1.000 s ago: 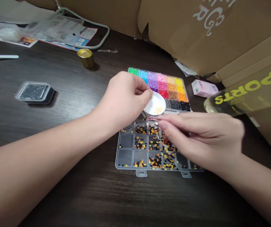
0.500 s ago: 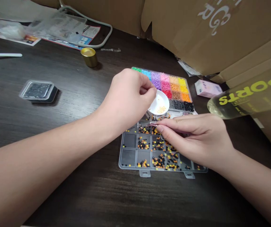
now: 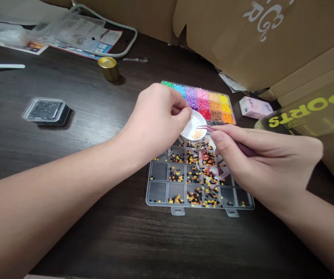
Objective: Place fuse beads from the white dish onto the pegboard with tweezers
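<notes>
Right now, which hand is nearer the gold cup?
Left: the left hand, holding a white dish, is right of the gold cup, toward the camera; the right hand, with tweezers, is farther right.

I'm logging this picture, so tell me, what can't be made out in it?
All in the head view:
Rear end of the tweezers: hidden by the right hand.
Whether their tips touch the pale beads on the white dish: too small to tell.
Part of the multicoloured bead box: hidden by the left hand and dish.
White stick: cut off by the left edge.
Pink box: print too small.
</notes>
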The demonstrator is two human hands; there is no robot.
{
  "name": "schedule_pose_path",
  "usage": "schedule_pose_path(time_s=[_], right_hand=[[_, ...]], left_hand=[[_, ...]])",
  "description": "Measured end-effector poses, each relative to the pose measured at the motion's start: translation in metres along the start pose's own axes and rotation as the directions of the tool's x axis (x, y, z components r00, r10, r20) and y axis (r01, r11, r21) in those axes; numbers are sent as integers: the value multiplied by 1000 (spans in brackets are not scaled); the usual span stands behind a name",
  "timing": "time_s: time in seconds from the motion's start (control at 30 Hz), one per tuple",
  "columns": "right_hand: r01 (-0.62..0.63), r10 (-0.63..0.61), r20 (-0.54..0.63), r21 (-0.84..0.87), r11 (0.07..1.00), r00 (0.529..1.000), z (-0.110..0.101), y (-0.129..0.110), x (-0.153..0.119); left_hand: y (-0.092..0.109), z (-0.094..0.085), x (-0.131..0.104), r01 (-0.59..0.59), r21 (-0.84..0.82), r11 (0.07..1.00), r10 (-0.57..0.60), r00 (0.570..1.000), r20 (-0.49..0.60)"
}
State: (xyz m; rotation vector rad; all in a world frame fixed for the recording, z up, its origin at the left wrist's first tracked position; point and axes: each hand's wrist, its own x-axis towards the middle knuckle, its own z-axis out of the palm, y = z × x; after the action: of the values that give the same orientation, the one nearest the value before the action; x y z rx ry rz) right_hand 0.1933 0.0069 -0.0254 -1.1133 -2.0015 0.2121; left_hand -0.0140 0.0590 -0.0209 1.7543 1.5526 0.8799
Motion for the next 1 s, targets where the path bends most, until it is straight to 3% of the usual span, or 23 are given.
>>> schedule_pose_path(time_s=[0.07, 0.2, 0.33, 1.0], right_hand=[[14, -14, 14, -13, 1000, 1000, 0, 0, -1], [161, -174, 179, 89, 983, 968, 4, 3, -3], [145, -190, 275, 177, 973, 942, 8, 9, -1], [119, -177, 311, 196, 973, 934, 12, 14, -1]], left_hand=[[0, 0, 1, 1, 3, 1000, -1, 1000, 4], [1, 0, 1, 23, 4, 1000, -23, 1000, 4], [1, 0, 0, 23, 10, 1000, -23, 1000, 1], [0, 1, 0, -15, 5, 1000, 15, 1000, 9]])
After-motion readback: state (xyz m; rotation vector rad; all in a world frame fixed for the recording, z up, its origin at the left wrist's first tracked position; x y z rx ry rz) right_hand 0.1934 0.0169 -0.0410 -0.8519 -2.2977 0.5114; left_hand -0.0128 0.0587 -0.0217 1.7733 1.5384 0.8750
